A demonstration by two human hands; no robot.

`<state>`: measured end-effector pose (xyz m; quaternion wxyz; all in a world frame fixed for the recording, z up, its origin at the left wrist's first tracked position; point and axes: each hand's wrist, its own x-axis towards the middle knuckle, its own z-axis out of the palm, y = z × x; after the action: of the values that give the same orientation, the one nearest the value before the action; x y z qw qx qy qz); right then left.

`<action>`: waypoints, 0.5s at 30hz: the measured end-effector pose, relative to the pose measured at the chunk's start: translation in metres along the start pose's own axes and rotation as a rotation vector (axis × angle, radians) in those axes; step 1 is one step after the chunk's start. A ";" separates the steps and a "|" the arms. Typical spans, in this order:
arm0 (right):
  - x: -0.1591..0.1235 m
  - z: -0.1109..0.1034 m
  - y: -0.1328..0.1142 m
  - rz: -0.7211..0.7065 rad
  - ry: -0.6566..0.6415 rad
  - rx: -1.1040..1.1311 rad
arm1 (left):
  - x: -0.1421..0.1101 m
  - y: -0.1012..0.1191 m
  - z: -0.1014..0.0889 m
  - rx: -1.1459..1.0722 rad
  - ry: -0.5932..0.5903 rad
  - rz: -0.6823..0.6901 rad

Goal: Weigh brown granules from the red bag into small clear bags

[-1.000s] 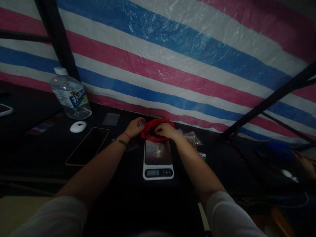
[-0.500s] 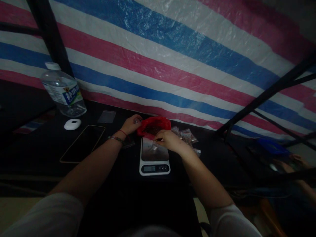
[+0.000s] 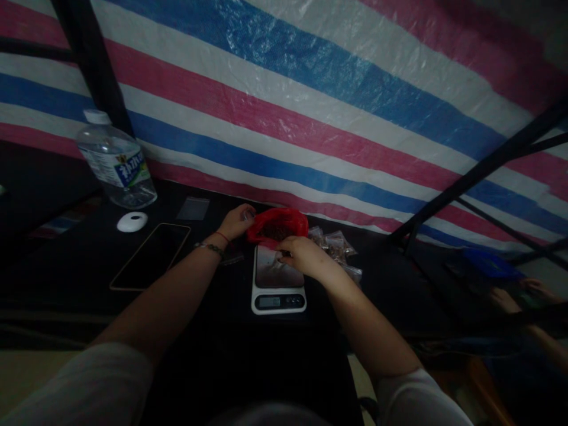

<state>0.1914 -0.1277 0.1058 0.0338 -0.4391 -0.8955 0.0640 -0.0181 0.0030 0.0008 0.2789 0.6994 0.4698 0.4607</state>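
A white kitchen scale (image 3: 257, 296) with a dark plate and a lit display lies in front of me. Behind it an open red plastic bag (image 3: 298, 220) holds small brown bits. My right hand (image 3: 302, 255) is over the scale plate, fingers pinched together; what they hold is too small and dark to name. Below its fingertips a pale, clear scrap, perhaps a small plastic bag, shows on the plate. At the red bag's left edge is my left hand (image 3: 235, 222), its fingers curled round something shiny that I cannot make out.
Several filled zip bags (image 3: 338, 246) lie right of the red bag. Leftward are a flat clear bag (image 3: 193, 208), a phone (image 3: 153, 257), a white oval case (image 3: 132, 222) and a large bottle (image 3: 116, 163). Another person's hands (image 3: 506, 299) are at far right.
My right hand has tipped slightly lower at the scale plate, fingers still together. My left hand stays at the red bag. The whole view has shifted a little.
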 end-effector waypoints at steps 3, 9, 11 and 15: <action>-0.001 -0.001 -0.002 0.018 0.003 -0.009 | 0.000 0.002 -0.001 0.021 0.000 -0.002; 0.001 0.002 0.000 0.010 0.008 0.009 | 0.002 -0.002 0.000 0.053 0.009 0.003; 0.002 0.003 0.002 0.010 0.018 0.028 | 0.002 -0.003 0.000 0.058 0.010 0.009; 0.005 0.005 0.003 -0.004 0.051 0.047 | 0.000 -0.001 -0.001 0.053 0.017 0.018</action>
<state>0.1903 -0.1228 0.1007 0.0671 -0.4376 -0.8936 0.0739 -0.0193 0.0036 0.0010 0.2521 0.7070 0.4777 0.4565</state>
